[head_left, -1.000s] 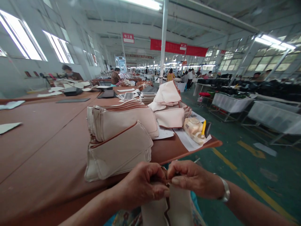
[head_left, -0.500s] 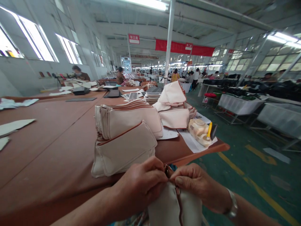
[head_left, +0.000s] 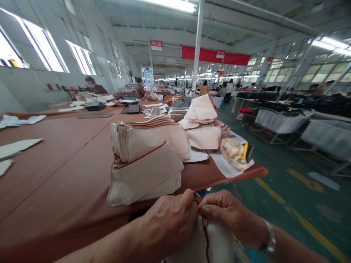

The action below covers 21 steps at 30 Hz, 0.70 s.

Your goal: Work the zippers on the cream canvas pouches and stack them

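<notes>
Low in the view, a cream piece [head_left: 219, 239] with a brown-edged slit down its middle hangs below both hands. My left hand [head_left: 174, 217] is closed on its upper end, left of the slit, fingers curled with the knuckles up. Close beside it, my right hand [head_left: 227, 212] pinches the brown edge at the top, the thumb on the near side. A small dark metallic bit shows between the hands. Just beyond, a stack of cream pieces with brown edges [head_left: 149, 170] lies on the brown table [head_left: 68, 160].
More cream pieces [head_left: 201, 107] are piled behind. Near the table's right corner, a cream container [head_left: 231, 149] with a yellow-handled brush [head_left: 245, 150] stands on white paper [head_left: 219, 164]. White bins [head_left: 276, 122] stand on the right, and people [head_left: 205, 87] are in the background.
My left hand has turned and its fingers have curled in more, with the knuckles higher. The held piece has shifted slightly left. My right hand stays pinched at nearly the same place.
</notes>
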Motion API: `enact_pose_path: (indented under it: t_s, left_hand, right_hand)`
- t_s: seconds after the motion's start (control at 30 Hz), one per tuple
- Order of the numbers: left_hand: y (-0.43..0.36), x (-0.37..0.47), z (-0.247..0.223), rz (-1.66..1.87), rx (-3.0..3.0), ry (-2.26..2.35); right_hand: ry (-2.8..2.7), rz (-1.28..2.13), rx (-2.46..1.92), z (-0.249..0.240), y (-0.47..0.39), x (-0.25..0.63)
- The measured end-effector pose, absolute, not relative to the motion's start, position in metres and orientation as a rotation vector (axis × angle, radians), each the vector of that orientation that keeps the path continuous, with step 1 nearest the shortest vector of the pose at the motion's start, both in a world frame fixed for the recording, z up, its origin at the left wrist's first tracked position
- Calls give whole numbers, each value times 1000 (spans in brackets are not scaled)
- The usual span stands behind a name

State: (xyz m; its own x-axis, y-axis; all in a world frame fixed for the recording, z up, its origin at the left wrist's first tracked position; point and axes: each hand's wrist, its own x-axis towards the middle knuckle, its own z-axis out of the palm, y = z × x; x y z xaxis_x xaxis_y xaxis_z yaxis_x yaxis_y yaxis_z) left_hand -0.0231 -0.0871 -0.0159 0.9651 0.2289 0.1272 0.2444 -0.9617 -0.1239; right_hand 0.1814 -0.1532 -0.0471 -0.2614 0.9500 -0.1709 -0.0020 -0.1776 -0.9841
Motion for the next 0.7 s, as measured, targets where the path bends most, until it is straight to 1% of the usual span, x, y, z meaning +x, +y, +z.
enact_pose_path:
  t_s: [0.23, 0.37, 0.43, 0.53, 0.6, 0.67, 0.7]
  left_hand:
    - [-84, -25, -18, -201, -3051, -264]
    - [-81, -28, -24, -201, -3072, -131]
    - [-78, -28, -26, -262, -3129, -97]
    - [-73, -27, -23, -504, -3403, -191]
    - [-70, -25, -18, -678, -3673, -358]
    - [-68, -21, -13, -696, -3943, -565]
    - [-66, -19, -12, -613, -4070, -671]
  right_hand:
    - [-1656, 1349, -1138, -46, -152, 192]
    - [-1734, 1262, -1199, -50, -152, 194]
    - [-1747, 1211, -1204, -50, -151, 193]
    - [-1737, 1196, -1178, -46, -151, 192]
    - [-1740, 1206, -1138, -43, -151, 192]
    - [-1753, 1196, -1124, -40, -152, 192]
    - [-1760, 1184, -1131, -39, -153, 192]
